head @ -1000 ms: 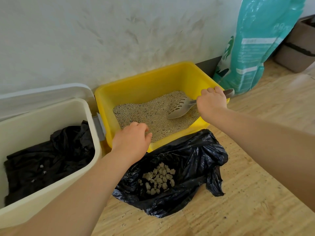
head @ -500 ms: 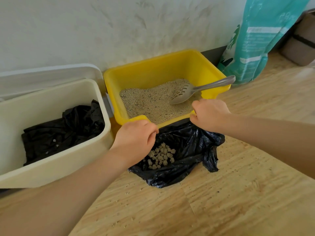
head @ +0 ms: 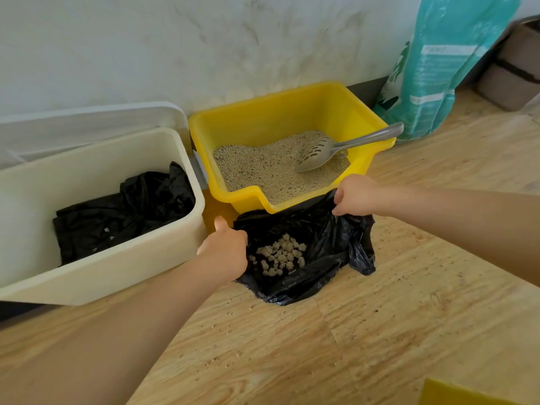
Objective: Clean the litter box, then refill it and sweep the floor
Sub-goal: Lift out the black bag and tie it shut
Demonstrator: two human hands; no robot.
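Left hand [head: 225,248], right hand [head: 355,195] each pinched rim of bag [head: 330,252], frame centre. Film limp, slippery; clumps [head: 282,254] light, I judged.

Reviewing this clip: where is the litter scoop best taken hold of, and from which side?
By the handle end of the litter scoop, from the right: it juts out over the right rim of the yellow litter box, while its slotted bowl lies on the litter.
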